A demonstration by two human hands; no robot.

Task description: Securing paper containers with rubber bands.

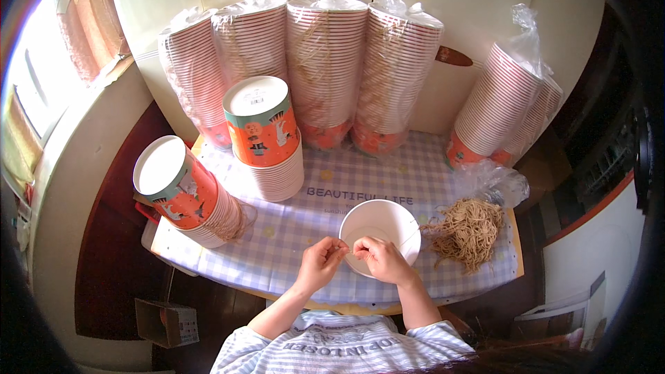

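L hand [324, 261] & R hand [379, 257] both in a fingertip pinch, close tog. at near side of the white paper tub [377, 218]; anything btwn the tips is too small to tell. Tub = landmark: on the checked tablecloth [294, 232], mouth up, long axis roughly upright AFAICT (strongly foreshortened). Key relation: tub lies just beyond/under the hands; R hand is nearer its centre, over the mouth, L hand at its near-L rim. Thin dark line across tub's R inner wall, can't ID.

R of tub, near: heap of tan twine [471, 234], R hand nearer to it.

L of tub, well apart: tilted tub stack [185, 190] w/ twine along its R side; btwn that & tub, a bit farther back, taller tub stack [263, 135], top tub base-up.

Beyond heap, back-R of tub: crumpled clear plastic [495, 183], then two bagged stacks [493, 104]. Farthest, behind tub & to its L: four bagged stacks [325, 62] vs. the wall.
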